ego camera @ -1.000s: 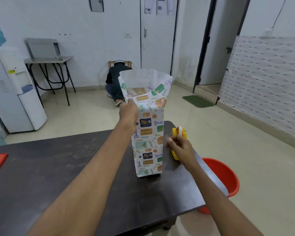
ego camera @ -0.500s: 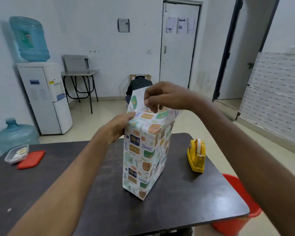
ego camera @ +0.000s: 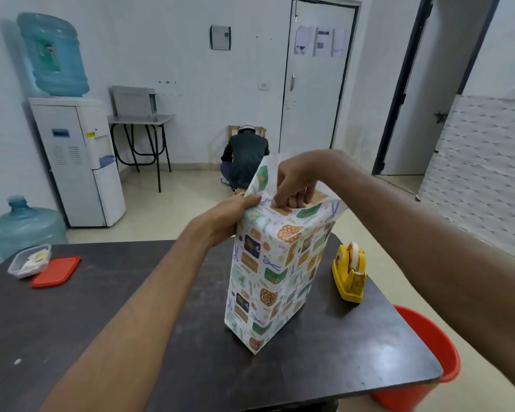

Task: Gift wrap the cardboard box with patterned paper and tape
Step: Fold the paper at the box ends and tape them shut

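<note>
Patterned paper (ego camera: 268, 278) at the box top is now pressed lower by the right hand (ego camera: 298, 181), fingers curled down on the flap, while the left hand (ego camera: 229, 215) pinches its corner, so taping seems near.

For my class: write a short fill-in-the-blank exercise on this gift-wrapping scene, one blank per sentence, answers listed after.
1. The wrapped box stands ____ on the dark table.
2. The tape dispenser is coloured ____.
3. The right hand pinches the paper at the box's ____ end.
4. The left hand steadies the box, and the red lid lies beside a ____ container.

Answers: upright; yellow; top; clear
</note>
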